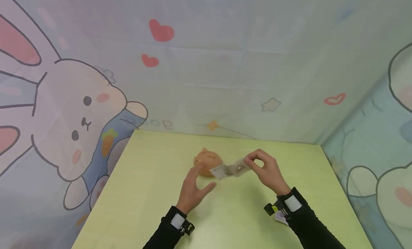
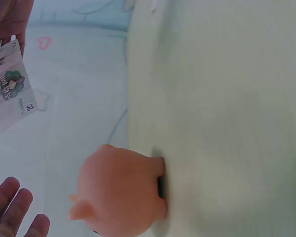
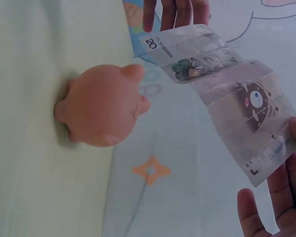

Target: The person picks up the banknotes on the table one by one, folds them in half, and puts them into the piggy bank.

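A creased play banknote (image 1: 230, 170) marked 20 hangs in the air, its right end pinched between thumb and fingers of my right hand (image 1: 268, 172). Fold lines cross the note, as the right wrist view shows. Behind it an orange-pink piggy bank (image 1: 207, 158) stands upright on its feet on the table; the same piggy bank (image 3: 101, 106) shows whole in the right wrist view. My left hand (image 1: 191, 192) is held with thumb and fingers spread, near the note's free end and in front of the piggy bank. In the left wrist view its fingers (image 2: 12, 202) hold nothing.
Part of a purple paper (image 1: 280, 217) lies on the yellow-green table (image 1: 154, 163) beneath my right forearm. Cartoon-printed cloth (image 1: 225, 74) hangs behind the table and along its sides.
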The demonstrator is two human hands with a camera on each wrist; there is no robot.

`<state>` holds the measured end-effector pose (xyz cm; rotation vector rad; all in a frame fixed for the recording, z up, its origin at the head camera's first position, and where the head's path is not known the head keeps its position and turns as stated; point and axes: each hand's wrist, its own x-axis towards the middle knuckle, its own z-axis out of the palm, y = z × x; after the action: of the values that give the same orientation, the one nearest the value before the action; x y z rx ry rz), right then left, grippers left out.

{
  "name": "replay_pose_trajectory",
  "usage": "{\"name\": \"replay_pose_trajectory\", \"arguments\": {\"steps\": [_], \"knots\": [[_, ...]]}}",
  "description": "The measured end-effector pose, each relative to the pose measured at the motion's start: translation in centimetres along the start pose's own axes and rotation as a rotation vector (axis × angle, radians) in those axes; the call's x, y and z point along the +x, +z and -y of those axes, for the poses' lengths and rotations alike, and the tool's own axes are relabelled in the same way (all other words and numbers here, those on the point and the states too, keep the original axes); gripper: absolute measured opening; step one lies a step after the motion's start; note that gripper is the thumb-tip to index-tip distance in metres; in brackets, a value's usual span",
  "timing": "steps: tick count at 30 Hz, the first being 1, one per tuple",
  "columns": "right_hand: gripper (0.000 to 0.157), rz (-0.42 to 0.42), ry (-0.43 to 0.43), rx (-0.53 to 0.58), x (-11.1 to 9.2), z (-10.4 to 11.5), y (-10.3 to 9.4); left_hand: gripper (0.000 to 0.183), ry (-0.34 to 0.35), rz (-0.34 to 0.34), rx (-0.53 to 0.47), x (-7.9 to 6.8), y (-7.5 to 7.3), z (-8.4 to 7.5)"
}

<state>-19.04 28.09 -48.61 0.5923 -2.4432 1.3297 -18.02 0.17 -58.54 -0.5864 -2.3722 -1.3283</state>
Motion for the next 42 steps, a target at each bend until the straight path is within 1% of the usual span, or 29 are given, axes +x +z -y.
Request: {"name": "replay_pose_trajectory", "arguments": {"steps": [4,6,7,10,14,17,20,24,28,32,36,40,42], "knots": [[0.004,0.020,0.015,0.050,-0.2,3.2,-0.1,0.063,-0.040,-0.013,-0.113,0.5,-0.3,-0.7],[0.004,0.026,0.013,0.074,-0.3,4.4,-0.2,0.057,-0.065,-0.023,-0.179,0.7,-0.4,-0.9],[0.004,0.027,0.017,0.094,-0.2,4.5,-0.2,0.053,-0.077,-0.030,-0.215,0.8,-0.5,-1.1],[0.004,0.023,0.026,0.137,-0.3,4.3,0.1,0.040,-0.106,-0.054,-0.283,1.1,-0.5,-1.2],[0.007,0.011,0.079,0.213,-0.3,2.6,0.8,0.023,-0.119,-0.125,-0.310,1.4,-0.4,-1.2],[0.012,0.006,0.146,0.300,-0.5,1.3,1.4,0.017,-0.133,-0.169,-0.312,1.4,-0.3,-1.2],[0.018,0.003,0.185,0.369,-0.7,0.7,1.8,0.016,-0.142,-0.175,-0.317,1.3,-0.4,-1.2],[0.024,-0.012,0.206,0.412,-0.9,0.4,2.1,0.014,-0.152,-0.173,-0.311,1.2,-0.6,-1.4],[0.028,-0.032,0.262,0.437,-1.1,-0.2,2.4,0.012,-0.168,-0.185,-0.297,1.0,-1.0,-1.6],[0.029,-0.039,0.312,0.438,-1.4,-1.0,2.7,0.009,-0.155,-0.181,-0.276,0.9,-1.4,-1.8],[0.030,-0.039,0.336,0.413,-1.7,-1.8,3.2,0.006,-0.096,-0.183,-0.200,0.8,-1.5,-1.8],[0.031,-0.041,0.347,0.398,-1.7,-2.4,3.6,0.005,0.011,-0.219,-0.071,1.0,-1.5,-1.5],[0.031,-0.044,0.351,0.398,-1.6,-2.7,3.8,0.007,0.080,-0.236,0.021,1.1,-1.6,-1.3]]}}
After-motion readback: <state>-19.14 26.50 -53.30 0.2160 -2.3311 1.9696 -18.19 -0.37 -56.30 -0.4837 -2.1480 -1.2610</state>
